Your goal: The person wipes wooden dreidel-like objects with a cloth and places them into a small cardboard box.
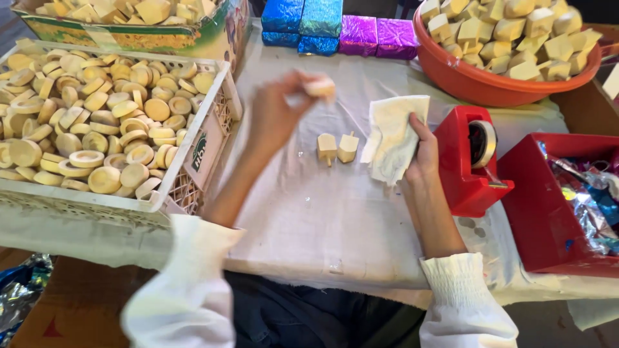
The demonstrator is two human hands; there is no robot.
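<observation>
While I am holding my left hand raised above the tabletop, its grip is pinching a small pale round piece at the fingertips, blurred, just up and left of the two pale peg-topped blocks. My right hand is lying right of those blocks, its grip closing on a cream cloth against the tabletop. The cloth is sitting right of the round piece and lower, so my right hand is the nearer one to the blocks.
</observation>
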